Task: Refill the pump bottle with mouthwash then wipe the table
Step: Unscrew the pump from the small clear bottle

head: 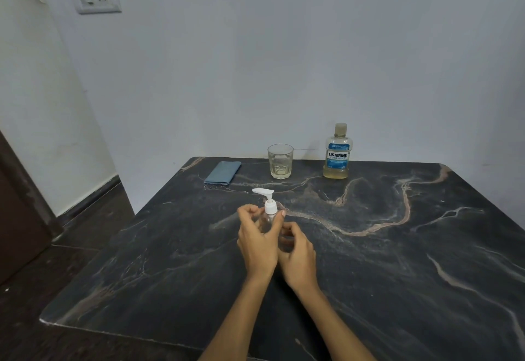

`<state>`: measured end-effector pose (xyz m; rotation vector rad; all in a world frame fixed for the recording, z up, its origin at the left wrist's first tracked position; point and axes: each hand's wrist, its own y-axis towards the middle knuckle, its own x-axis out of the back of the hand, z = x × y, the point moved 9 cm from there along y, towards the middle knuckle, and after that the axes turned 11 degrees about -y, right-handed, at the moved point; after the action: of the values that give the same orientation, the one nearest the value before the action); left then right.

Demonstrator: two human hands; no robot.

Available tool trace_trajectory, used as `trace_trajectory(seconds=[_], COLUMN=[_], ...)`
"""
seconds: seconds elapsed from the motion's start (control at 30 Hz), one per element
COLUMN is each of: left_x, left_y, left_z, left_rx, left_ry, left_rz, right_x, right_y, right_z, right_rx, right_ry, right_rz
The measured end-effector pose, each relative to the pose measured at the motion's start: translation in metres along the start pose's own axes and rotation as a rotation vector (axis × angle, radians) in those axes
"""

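A small clear pump bottle (270,207) with a white pump head stands upright on the dark marble table (397,261), near its middle. My left hand (257,237) wraps its thumb and fingers around the bottle's shoulder, just below the white collar. My right hand (298,252) curls around the lower part of the bottle, which it mostly hides. The Listerine mouthwash bottle (336,156) stands capped at the back of the table, with a little yellowish liquid in it. A folded blue-grey cloth (223,172) lies at the back left.
A drinking glass (280,161) with a little pale liquid stands at the back edge, between the cloth and the mouthwash. The table sits against a white wall. Dark floor and a brown door (17,218) are to the left.
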<state>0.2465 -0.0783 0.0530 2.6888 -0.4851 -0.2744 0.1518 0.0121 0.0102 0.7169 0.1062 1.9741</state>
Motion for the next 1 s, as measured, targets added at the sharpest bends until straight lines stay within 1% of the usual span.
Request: trace_trajectory(seconds=[0.2,0.33,0.43,0.57,0.7,0.8,1.0], left_x=[-0.004,-0.001,-0.002,-0.003,-0.003,-0.004,-0.006], left_y=[0.0,0.001,0.002,0.004,0.005,0.006,0.011], left_z=[-0.003,-0.003,-0.003,-0.008,-0.006,-0.008,-0.014], left_rx=[-0.027,0.007,0.02,-0.018,0.002,0.017,-0.001], left_ry=[0.013,0.018,0.013,0.055,0.021,-0.051,-0.082], left_rz=[0.041,0.019,0.039,0.047,0.055,0.065,0.051], right_x=[0.0,0.0,0.001,0.001,0.0,0.0,0.0], right_y=[0.0,-0.001,-0.002,-0.002,-0.002,-0.001,-0.002], right_z=[0.001,0.002,0.003,0.003,0.002,0.002,0.0], right_rx=[-0.001,-0.006,-0.008,-0.008,-0.009,-0.013,-0.027], right_ry=[-0.003,-0.002,0.023,0.023,0.02,0.023,0.019], right_rz=[0.004,0.017,0.026,0.03,0.028,0.025,0.021])
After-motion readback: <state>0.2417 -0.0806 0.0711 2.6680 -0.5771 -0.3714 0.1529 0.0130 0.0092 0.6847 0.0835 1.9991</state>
